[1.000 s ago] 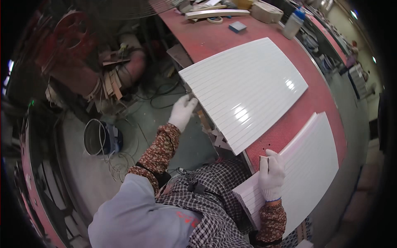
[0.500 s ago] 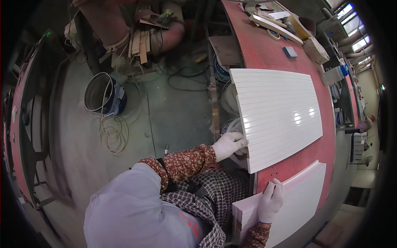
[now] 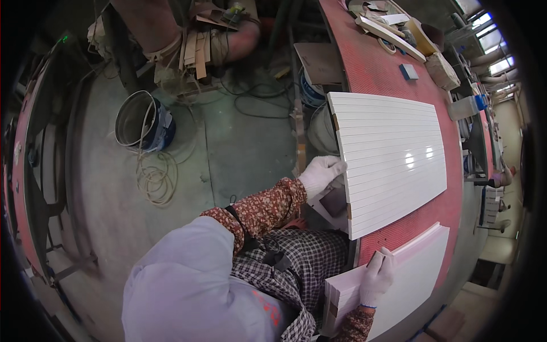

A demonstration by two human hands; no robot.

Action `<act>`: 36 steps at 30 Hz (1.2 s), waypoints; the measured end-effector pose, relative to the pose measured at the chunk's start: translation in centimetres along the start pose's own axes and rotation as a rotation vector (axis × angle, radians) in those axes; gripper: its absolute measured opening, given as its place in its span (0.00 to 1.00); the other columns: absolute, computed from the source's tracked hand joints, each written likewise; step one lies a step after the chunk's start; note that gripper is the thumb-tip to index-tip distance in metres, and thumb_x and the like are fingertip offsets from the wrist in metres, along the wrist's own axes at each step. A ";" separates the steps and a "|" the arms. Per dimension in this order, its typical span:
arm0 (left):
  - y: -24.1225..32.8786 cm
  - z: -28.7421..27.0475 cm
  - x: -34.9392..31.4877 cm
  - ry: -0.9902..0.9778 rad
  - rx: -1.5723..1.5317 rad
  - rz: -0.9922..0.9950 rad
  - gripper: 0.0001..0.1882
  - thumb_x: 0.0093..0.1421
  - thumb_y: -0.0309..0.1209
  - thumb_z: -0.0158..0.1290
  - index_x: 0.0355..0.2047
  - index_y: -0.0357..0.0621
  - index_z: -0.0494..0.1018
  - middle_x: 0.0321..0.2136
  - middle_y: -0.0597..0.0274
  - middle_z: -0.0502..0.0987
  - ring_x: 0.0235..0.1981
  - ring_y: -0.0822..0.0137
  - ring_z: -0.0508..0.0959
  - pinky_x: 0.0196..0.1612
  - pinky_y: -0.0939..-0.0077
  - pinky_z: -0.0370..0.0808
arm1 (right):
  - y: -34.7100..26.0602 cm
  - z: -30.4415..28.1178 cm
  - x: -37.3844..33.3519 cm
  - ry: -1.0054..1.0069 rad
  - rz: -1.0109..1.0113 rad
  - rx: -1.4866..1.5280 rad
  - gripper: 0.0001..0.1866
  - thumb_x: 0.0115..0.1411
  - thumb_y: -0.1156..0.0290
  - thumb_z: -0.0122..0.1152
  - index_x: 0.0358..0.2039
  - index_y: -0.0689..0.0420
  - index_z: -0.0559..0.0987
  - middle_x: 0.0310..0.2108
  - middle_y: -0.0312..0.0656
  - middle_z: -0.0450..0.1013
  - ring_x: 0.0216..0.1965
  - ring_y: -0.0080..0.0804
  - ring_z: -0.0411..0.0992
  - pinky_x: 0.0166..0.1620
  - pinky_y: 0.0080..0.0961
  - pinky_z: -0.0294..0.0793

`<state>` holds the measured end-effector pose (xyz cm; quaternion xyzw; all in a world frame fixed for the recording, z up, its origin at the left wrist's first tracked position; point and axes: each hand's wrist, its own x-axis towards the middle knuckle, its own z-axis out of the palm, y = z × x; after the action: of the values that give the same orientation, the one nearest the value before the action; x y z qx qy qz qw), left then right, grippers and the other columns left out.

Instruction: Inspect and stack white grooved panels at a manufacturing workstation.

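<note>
A white panel with parallel grooves [image 3: 393,165] lies on the red table, its left edge along the table's side. My left hand [image 3: 322,175] is closed at that edge, thumb and fingers pinched together against it. What it pinches, if anything, is hidden. Nearer to me sits a stack of plain white panels [image 3: 419,279], with layered edges showing. My right hand [image 3: 377,279] rests on the stack's far-left edge, its fingers closed round a small dark brown piece [image 3: 374,260] too small to name. Both hands wear white gloves.
The red mesh-topped table [image 3: 364,68] holds a blue-and-white block [image 3: 408,72], a tape roll and piled scraps at its far end. A blue bucket [image 3: 164,128] with a coiled hose [image 3: 156,185] stands on the floor to the left. Cables lie farther back.
My left hand has slid farther from me along the grooved panel's left edge. A dark square piece now shows below it. The right hand stays on the stack. The view has shifted slightly.
</note>
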<state>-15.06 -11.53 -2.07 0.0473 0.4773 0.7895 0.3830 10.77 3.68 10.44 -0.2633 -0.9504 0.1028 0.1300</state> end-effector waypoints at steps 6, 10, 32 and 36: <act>-0.1 -2.1 1.2 0.174 0.076 0.092 0.26 0.74 0.47 0.51 0.54 0.33 0.77 0.46 0.58 0.83 0.49 0.69 0.78 0.54 0.72 0.75 | -0.8 0.5 -1.3 0.007 0.038 0.079 0.11 0.69 0.71 0.54 0.37 0.65 0.80 0.48 0.56 0.78 0.49 0.54 0.75 0.55 0.44 0.73; -1.3 1.6 4.4 0.127 0.112 0.102 0.22 0.75 0.43 0.48 0.49 0.34 0.78 0.38 0.56 0.83 0.36 0.68 0.82 0.42 0.71 0.81 | 2.8 -1.0 -0.1 0.170 0.143 0.224 0.12 0.71 0.71 0.53 0.47 0.65 0.79 0.45 0.55 0.77 0.46 0.53 0.76 0.52 0.41 0.75; -9.8 22.1 5.7 -0.646 0.996 0.223 0.38 0.74 0.49 0.41 0.72 0.30 0.53 0.72 0.36 0.59 0.73 0.46 0.59 0.74 0.56 0.58 | 6.9 -5.7 -25.9 0.362 1.319 -0.116 0.18 0.73 0.57 0.48 0.34 0.60 0.75 0.26 0.56 0.76 0.30 0.60 0.77 0.35 0.52 0.73; -10.1 16.4 6.4 -0.487 1.229 0.468 0.34 0.76 0.48 0.38 0.73 0.36 0.55 0.72 0.39 0.59 0.73 0.44 0.58 0.74 0.51 0.58 | 6.6 -5.6 -26.8 0.376 1.340 -0.072 0.18 0.73 0.57 0.49 0.34 0.59 0.75 0.25 0.55 0.77 0.30 0.59 0.77 0.35 0.52 0.73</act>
<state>-6.66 6.97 -3.05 0.5323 0.7151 0.4051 0.2029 37.78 -4.16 8.85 -0.8105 -0.5473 0.0821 0.1919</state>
